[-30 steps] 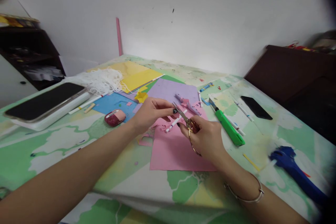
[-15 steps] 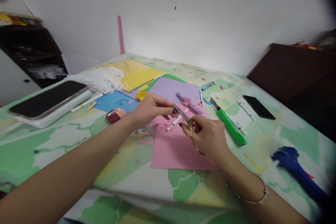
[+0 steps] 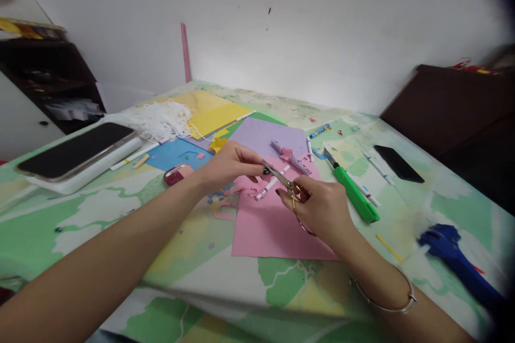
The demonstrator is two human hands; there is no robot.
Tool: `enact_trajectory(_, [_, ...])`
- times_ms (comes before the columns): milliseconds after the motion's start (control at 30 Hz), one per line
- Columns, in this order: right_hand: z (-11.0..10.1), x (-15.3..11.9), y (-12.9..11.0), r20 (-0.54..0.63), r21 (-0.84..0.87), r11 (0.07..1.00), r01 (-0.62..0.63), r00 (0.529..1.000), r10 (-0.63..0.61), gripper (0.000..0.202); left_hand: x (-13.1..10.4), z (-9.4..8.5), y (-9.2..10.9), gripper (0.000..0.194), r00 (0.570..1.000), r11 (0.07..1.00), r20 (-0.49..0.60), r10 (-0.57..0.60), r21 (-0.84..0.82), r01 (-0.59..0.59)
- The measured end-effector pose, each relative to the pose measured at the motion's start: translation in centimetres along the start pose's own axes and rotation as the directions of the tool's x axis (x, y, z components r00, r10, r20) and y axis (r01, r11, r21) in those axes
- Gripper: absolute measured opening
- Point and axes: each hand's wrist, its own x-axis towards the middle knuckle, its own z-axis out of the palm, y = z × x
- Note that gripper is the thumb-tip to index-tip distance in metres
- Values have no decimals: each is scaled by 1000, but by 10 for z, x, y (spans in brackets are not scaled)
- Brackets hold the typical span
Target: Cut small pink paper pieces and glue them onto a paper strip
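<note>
My right hand (image 3: 322, 201) is wrapped around a pair of scissors (image 3: 285, 180), thumb and fingers in the gold-coloured handles. The blades point up and to the left, with their tips at the fingertips of my left hand (image 3: 237, 165). Those left fingers are pinched together; whatever they hold is too small to make out. Beneath both hands lies a sheet of pink paper (image 3: 273, 236). A white marker (image 3: 267, 187) and pink paper scraps (image 3: 249, 187) are on its upper part. A rolled lilac piece with pink trim (image 3: 289, 156) lies just beyond.
A green box cutter (image 3: 354, 193) with its blade out lies right of my right hand. Farther right are a black phone (image 3: 398, 163) and a blue tool (image 3: 450, 252). White string (image 3: 161, 118), another phone (image 3: 76, 150) on a white box and yellow paper (image 3: 221, 115) occupy the left.
Both hands keep nearly the same place and grip, and the scissors stay at the left fingertips. The whole view has shifted very slightly.
</note>
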Motion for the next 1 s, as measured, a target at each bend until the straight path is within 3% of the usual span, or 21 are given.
enact_trajectory(133, [-1,0,1,44,-2,999,-43,998,43,28,1,-1,-2,9,1000,1000,18,-10,4,10])
enact_trajectory(267, [-2,5,6,124,-31,987,-159,979,161,33,3,-3,-6,15,999,998,-18,-50,-36,49])
enact_trajectory(433, [-7,15,15,359,-128,961,-245,892,275,32,4,-4,-11,14,989,980,-77,-125,-165,111])
enact_trajectory(567, [-12,16,19,538,-77,978,-194,818,205,19,4,-2,-10,13,983,957,-88,-161,-256,134])
enact_trajectory(733, [-19,14,20,636,109,979,-173,769,65,14,5,1,-8,15,976,952,-103,-190,-261,157])
enact_trajectory(867, [-20,15,18,545,127,976,-175,835,79,18,4,4,-9,18,965,943,-109,-239,-263,204])
enact_trajectory(1000, [-13,13,13,326,153,967,-206,934,147,14,4,9,-12,21,960,928,-72,-272,-283,241])
